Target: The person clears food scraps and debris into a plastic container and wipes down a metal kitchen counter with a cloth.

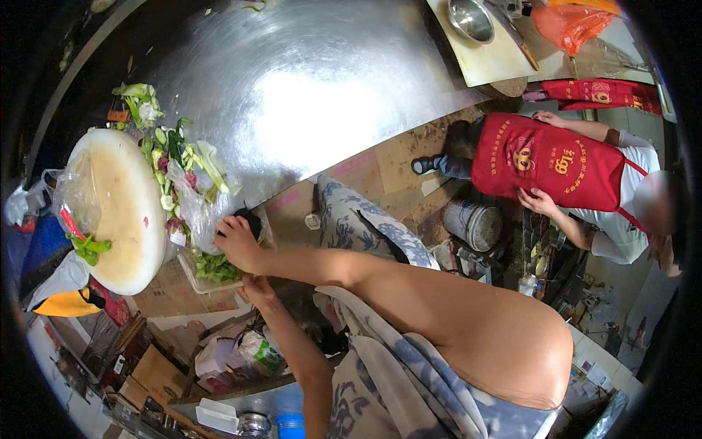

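Note:
My right hand (239,241) is curled over a black object (250,220) at the edge of the steel table. Its exact kind cannot be made out. Just below, my left hand (256,290) grips the rim of a pale plastic container (202,281) at the table edge; its fingers are mostly hidden. Green leaves (214,267) lie in the container. Beside my right hand sits a crumpled clear plastic bag (200,211), among vegetable trimmings (160,159) strewn along a thick round cutting board (129,219).
Green peppers (90,248) and another plastic bag (79,186) lie on the board. The steel table (236,110) stretches away from me. To the right stands a person in a red apron (548,159), near a lidded bucket (473,224). A metal bowl (471,21) and knife (521,44) rest beyond.

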Available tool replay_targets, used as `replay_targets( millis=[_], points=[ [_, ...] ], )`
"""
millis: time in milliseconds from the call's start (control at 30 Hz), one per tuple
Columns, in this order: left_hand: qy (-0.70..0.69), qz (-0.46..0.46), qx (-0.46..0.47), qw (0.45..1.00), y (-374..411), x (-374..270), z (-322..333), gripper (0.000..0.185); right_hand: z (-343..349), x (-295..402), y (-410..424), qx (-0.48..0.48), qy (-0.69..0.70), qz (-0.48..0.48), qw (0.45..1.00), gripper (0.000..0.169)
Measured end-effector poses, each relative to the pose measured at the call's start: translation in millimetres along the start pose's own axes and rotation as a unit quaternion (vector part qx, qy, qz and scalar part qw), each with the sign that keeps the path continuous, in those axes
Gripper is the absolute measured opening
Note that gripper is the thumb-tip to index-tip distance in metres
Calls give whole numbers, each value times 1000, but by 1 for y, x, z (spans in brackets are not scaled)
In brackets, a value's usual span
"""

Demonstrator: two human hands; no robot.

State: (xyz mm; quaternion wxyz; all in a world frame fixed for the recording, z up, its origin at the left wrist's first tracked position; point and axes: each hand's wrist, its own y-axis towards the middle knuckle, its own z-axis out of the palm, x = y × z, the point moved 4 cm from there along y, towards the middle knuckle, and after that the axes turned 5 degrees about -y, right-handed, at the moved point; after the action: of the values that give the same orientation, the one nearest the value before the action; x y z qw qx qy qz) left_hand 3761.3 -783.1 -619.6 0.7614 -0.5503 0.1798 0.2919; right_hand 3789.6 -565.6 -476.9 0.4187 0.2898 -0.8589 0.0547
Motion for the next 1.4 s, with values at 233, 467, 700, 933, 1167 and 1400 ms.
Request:
replay_targets(
  millis=[233,467,700,933,1167,1400],
  points=[
    [23,2,-12,1000,-1,1,13,22,-10,24,16,205,-143,29,968,19],
    [-28,38,71,996,-19,-1,39,28,-55,46,23,271,-145,-43,951,17],
    [-16,22,-30,999,-30,-3,47,28,-102,13,70,-42,50,-67,996,33],
    [-13,35,-25,999,-32,-2,33,39,-41,-44,78,-60,-21,-14,998,45],
    [-27,24,-55,998,-44,-10,27,30,-16,17,-1,44,-22,-144,988,28],
    [-17,38,7,999,-62,-27,35,43,19,26,-32,273,-213,-264,900,35]
  ],
)
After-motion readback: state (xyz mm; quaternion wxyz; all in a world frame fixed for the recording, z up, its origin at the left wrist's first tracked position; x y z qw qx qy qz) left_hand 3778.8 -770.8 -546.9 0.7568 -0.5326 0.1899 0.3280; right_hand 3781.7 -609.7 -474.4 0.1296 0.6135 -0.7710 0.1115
